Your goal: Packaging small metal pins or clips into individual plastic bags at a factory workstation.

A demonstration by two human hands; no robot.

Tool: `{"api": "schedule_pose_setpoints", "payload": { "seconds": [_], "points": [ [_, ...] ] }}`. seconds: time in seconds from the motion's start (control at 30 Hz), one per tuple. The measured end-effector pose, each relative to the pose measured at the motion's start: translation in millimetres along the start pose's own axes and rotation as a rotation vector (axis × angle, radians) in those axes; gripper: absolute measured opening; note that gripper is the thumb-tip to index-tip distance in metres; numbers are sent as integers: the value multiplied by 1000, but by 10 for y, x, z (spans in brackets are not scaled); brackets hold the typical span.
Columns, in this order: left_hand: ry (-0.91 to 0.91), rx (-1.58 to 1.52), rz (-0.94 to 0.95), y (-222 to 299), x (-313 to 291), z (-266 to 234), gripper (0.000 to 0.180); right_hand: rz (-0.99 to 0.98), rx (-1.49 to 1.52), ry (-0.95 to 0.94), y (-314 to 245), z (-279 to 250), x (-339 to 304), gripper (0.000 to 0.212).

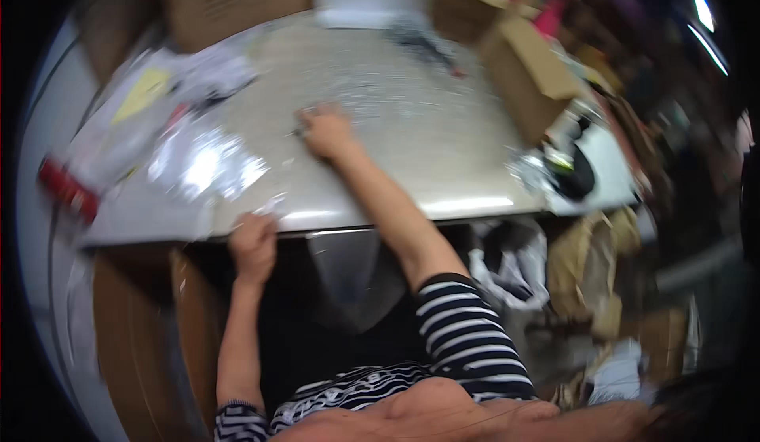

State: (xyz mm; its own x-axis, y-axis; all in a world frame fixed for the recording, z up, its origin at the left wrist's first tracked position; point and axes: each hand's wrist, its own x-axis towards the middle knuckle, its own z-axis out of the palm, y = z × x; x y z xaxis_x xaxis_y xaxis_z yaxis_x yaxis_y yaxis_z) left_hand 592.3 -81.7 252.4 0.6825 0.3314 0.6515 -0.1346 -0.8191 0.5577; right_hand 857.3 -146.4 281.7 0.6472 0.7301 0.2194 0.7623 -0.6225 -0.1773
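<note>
At the table's front edge my left hand (253,248) is closed, with a bit of clear plastic (273,204) showing at its fingertips. My right hand (324,132) reaches across to the middle of the tabletop (380,165). Its fingers are blurred, so what they hold, if anything, cannot be made out. Shiny clear plastic bags (207,161) lie on the left, between my two hands and the papers. Behind my right hand, more clear film (364,94) seems to spread over the table. A clear sheet (344,264) hangs below the front edge.
A large cardboard box (237,3) stands at the back, an open carton (526,70) at the right. A red can-like object (69,190) is at the far left, near white and yellow papers (142,94). A white bag (514,264) and brown paper bag (586,264) sit below the table.
</note>
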Motion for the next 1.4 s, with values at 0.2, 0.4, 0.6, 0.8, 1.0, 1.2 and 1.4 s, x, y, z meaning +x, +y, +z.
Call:
{"api": "schedule_pose_setpoints", "payload": {
  "seconds": [0.2, 0.4, 0.6, 0.8, 1.0, 1.2, 1.4],
  "points": [
    [80, -499, -489, -82, 53, 21, 32, -158, 203, 54, 433, -42, -726, 35],
    [98, -774, -515, 740, -28, 103, 26, 2, 769, 84, -161, -952, -1921, 32],
    [69, -1023, -638, 991, -473, 162, 10, 162, 1318, 133, -502, -603, -2583, 8],
    [-327, -935, -762, 1034, -710, 31, 9, 203, 1366, -94, -347, -184, -2988, 6],
    [-533, -898, -723, 888, -795, 27, 7, 169, 1174, -167, -395, -404, -3061, 22],
    [-906, -915, -855, 790, -974, 49, 21, 129, 1216, -519, -171, -95, -3317, 15],
    [-1018, -336, -520, 458, -1249, 191, 12, -3, 608, -471, 0, 278, -3444, 18]
  ]
}}
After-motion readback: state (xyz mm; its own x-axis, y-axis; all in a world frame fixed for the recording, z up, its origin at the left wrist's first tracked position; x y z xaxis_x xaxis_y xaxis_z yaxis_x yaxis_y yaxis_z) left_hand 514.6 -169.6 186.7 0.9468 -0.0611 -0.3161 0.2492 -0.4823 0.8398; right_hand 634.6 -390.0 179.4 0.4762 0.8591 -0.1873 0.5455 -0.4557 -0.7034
